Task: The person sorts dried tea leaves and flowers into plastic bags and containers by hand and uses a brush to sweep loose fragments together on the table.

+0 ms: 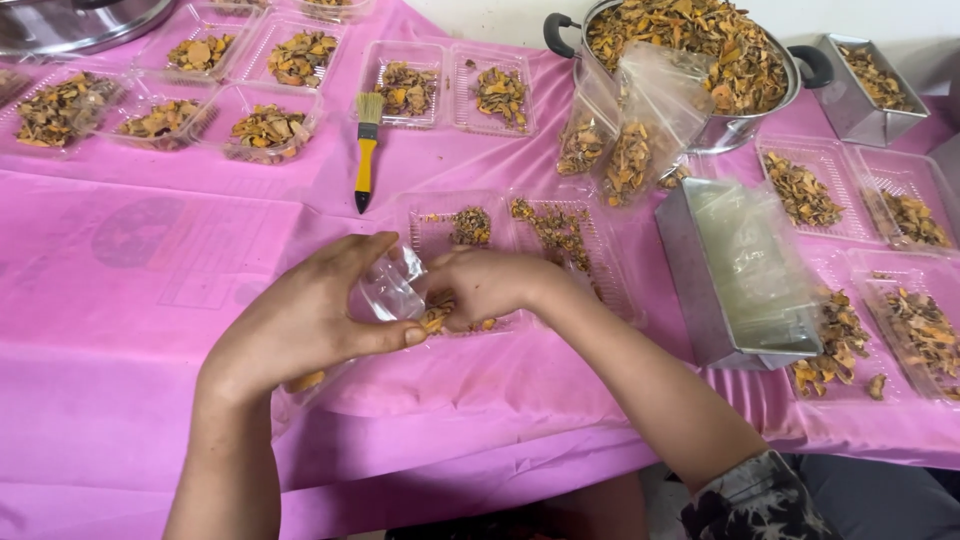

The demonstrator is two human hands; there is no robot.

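Note:
My left hand holds a small clear plastic bag by its mouth, just above the pink tablecloth. My right hand is closed on a pinch of orange-brown dried pieces right at the bag's opening. Both hands meet over the near edge of an open clear clamshell tray that holds a few of the same dried pieces.
A large pot of dried pieces stands at the back right with two filled bags leaning on it. A metal box of clear bags lies to the right. Several filled trays ring the table; a yellow brush lies behind.

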